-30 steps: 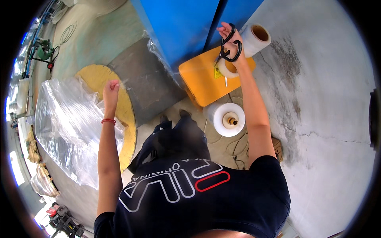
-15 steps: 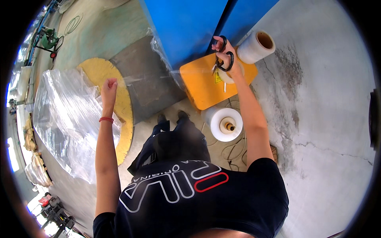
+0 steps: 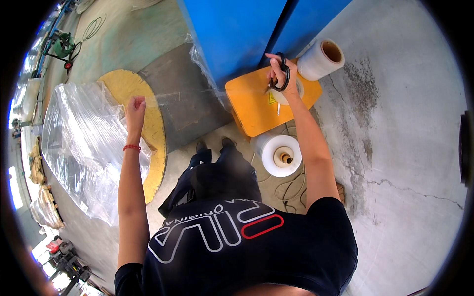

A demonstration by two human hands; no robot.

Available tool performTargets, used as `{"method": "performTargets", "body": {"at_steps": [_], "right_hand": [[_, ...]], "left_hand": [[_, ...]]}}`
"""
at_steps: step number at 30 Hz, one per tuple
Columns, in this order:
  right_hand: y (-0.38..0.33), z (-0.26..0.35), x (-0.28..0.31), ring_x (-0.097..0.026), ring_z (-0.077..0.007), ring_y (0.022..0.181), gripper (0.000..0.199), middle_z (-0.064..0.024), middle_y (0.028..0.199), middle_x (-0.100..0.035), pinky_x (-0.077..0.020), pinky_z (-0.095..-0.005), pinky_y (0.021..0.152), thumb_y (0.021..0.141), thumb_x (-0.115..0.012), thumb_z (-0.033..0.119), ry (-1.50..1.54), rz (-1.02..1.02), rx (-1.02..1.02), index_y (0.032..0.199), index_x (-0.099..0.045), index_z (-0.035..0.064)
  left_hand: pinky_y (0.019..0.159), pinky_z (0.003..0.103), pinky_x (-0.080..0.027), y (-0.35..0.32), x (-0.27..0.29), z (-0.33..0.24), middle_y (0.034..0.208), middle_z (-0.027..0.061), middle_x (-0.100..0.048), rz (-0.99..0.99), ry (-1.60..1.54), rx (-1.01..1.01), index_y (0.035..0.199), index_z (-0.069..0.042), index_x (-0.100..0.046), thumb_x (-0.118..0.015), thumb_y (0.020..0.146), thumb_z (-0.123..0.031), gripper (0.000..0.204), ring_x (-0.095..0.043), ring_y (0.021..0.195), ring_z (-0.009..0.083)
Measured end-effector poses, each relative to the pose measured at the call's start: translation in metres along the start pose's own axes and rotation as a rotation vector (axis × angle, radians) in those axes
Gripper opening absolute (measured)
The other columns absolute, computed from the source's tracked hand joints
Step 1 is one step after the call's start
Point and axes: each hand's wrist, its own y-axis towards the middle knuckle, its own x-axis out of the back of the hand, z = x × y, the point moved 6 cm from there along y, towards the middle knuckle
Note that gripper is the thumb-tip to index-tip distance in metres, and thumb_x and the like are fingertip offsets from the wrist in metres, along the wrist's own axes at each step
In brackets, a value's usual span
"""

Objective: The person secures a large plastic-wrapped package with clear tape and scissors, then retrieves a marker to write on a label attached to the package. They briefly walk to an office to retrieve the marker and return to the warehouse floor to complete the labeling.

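Scissors (image 3: 288, 78) are in the right fingers (image 3: 273, 56), which are hooked around the black looped handles; the dark, pointy blades angle down and away from them. Left fingers (image 3: 134, 102) are curled up tight, can't tell if they're pinching anything. Just under the right fingers there's an orange counter (image 3: 247, 106), rounded corners, with a whitish roll (image 3: 280, 97) on it. Tall blue panels (image 3: 232, 34) stand just beyond those fingers, and scuffed, cracked grey concrete (image 3: 405, 148) is off to their right. Around the left fingers: crumpled, shiny clear plastic (image 3: 81, 138) over a worn yellow disc (image 3: 157, 128).
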Motion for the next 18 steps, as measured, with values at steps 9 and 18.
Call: {"method": "performTargets", "body": {"at_steps": [9,18], "right_hand": [[-0.009,0.017,-0.017,-0.047,-0.0101,0.051,0.038,-0.0019,0.054,-0.048,-0.0411,-0.0248,0.054,0.089,-0.051,0.032,-0.051,0.117,-0.160,0.086,-0.061,-0.0044],[-0.039,0.002,-0.104,-0.060,-0.0241,0.082,0.022,-0.0129,0.080,-0.061,-0.0451,-0.0341,0.072,0.071,-0.049,-0.002,-0.656,0.811,-0.033,0.091,-0.058,0.0010]], "left_hand": [[0.070,0.025,-0.045,-0.019,0.064,-0.019,0.078,0.0058,-0.060,-0.169,0.052,-0.071,0.090,-0.001,-0.057,-0.059,0.081,-0.009,0.012,-0.057,0.074,0.0122],[0.058,0.023,-0.034,-0.090,0.191,-0.151,0.063,0.0018,-0.040,-0.392,0.465,-0.145,0.071,-0.001,-0.043,-0.061,0.080,-0.010,0.022,-0.035,0.058,0.0112]]}}
